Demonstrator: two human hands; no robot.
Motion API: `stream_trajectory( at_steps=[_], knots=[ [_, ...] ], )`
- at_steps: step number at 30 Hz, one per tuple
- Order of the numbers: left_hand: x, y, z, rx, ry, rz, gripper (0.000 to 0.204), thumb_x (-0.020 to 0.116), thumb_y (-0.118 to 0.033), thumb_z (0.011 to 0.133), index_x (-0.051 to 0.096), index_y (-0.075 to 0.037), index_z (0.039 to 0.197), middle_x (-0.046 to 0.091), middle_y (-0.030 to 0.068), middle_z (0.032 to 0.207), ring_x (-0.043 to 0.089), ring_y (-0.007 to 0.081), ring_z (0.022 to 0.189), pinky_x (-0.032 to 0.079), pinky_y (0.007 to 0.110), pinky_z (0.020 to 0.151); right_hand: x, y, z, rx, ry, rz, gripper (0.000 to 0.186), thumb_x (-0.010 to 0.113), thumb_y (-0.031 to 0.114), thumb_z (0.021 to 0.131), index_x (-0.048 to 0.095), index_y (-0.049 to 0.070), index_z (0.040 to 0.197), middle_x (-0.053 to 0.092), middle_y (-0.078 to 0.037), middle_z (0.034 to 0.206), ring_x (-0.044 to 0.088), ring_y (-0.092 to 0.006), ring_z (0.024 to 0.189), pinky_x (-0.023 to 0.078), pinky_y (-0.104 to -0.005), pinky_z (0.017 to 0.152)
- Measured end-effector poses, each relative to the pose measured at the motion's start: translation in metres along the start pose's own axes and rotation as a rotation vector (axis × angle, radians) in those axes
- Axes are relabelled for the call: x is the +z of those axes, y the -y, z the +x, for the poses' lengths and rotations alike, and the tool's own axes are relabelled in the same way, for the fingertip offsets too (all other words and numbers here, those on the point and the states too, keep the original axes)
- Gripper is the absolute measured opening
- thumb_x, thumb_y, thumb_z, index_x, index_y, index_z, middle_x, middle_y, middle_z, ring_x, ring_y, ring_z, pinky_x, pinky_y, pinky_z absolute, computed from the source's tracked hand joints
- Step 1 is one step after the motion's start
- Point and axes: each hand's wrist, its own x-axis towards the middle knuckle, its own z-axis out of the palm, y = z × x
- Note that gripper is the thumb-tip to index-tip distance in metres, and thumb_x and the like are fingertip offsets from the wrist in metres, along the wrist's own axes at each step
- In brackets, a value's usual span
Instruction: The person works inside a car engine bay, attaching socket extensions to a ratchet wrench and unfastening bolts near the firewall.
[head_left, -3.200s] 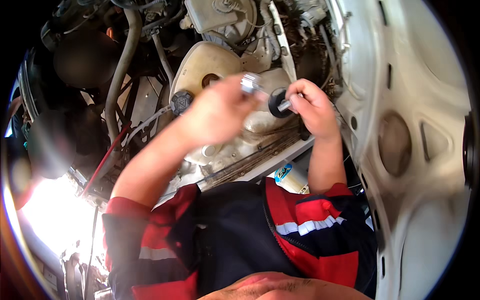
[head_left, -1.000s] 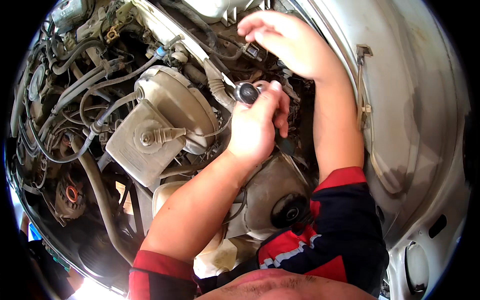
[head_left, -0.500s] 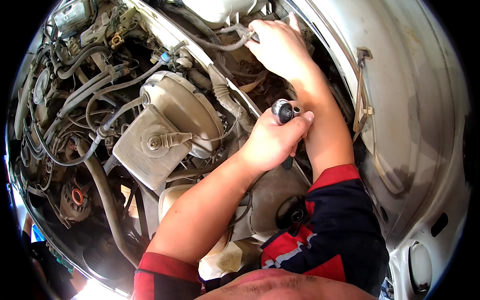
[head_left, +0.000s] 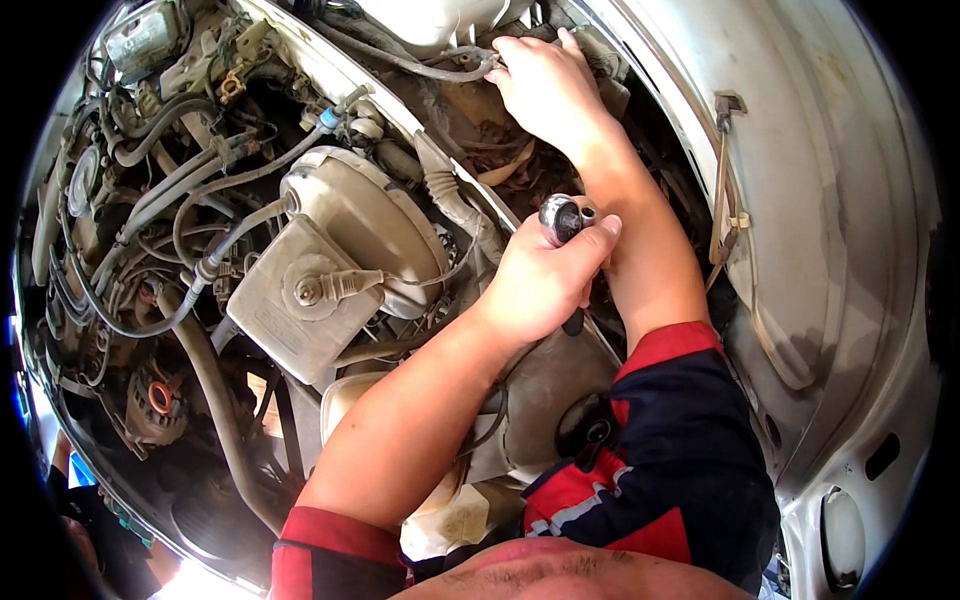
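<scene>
Left grip [head_left: 535, 275]: wrapped tight round a chrome-headed ratchet [head_left: 552, 218]. Its head sits at 1 o'clock from my fist; the long axis runs roughly 12 to 6, a dark handle end poking out below my fingers. Head lies just beside my right forearm [head_left: 650, 235]; cannot tell if the two touch.

Right grip [head_left: 548, 92]: at 12 o'clock from the left one, well apart from it. Thumb and fingertips pinch the end of a grey cable [head_left: 450, 76]; one finger sticks up free. Cable leaves my fingertips toward 9 o'clock, then bends up to 10. Right hand is nearer the cable; the ratchet head is at about 6 from it. Dry leaves [head_left: 505, 165] between, at 7.

Writing: no brand or lettering I can read. Faint marks on the grey-beige box [head_left: 285, 325], at 8 from my left fist, too small to make out.
</scene>
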Motion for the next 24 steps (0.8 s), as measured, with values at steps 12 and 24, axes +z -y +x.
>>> stream_trajectory(
  at_steps=[12, 24],
  knots=[
    [0.0, 0.0, 0.0, 0.03, 0.025, 0.011, 0.021, 0.056, -0.017, 0.103, 0.059, -0.003, 0.087, 0.057, 0.0034, 0.078, 0.048, 0.0088, 0.062, 0.046, 0.028, 0.052, -0.03, -0.003, -0.022, -0.183, 0.319, 0.19, 0.032, 0.064, 0.027, 0.097, 0.069, 0.002, 0.116, 0.069, -0.018, 0.114, 0.064, -0.0381, 0.108, 0.051, -0.0446, 0.098],
    [0.004, 0.004, 0.001, 0.016, -0.013, -0.004, 0.029, 0.062, -0.02, 0.102, 0.052, -0.011, 0.076, 0.049, -0.0063, 0.062, 0.046, 0.0055, 0.053, 0.038, 0.027, 0.049, 0.032, -0.002, 0.075, 0.131, 0.124, 0.493, 0.028, 0.074, 0.027, 0.087, 0.075, 0.002, 0.098, 0.072, -0.02, 0.085, 0.07, -0.0321, 0.079, 0.055, -0.0424, 0.077]
  ],
)
